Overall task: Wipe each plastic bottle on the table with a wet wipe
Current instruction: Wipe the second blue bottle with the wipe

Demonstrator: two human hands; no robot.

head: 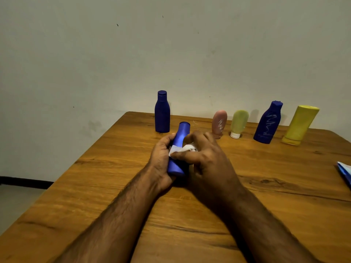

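Note:
My left hand (161, 158) grips a blue plastic bottle (180, 137) tilted away from me over the middle of the wooden table (266, 196). My right hand (207, 160) holds a white wet wipe (182, 149) wrapped against the bottle's middle. A dark blue bottle (162, 112) stands upright behind it. To the right stand in a row a pink tube (219, 122) with white scribbles, a green tube (239, 123) on its white cap, another dark blue bottle (267, 123) with white scribbles, and a yellow bottle (300, 125).
A blue and white packet (344, 172) lies at the table's right edge, partly out of frame. A plain wall (133, 54) rises right behind the table. The floor (15, 202) shows past the table's left edge.

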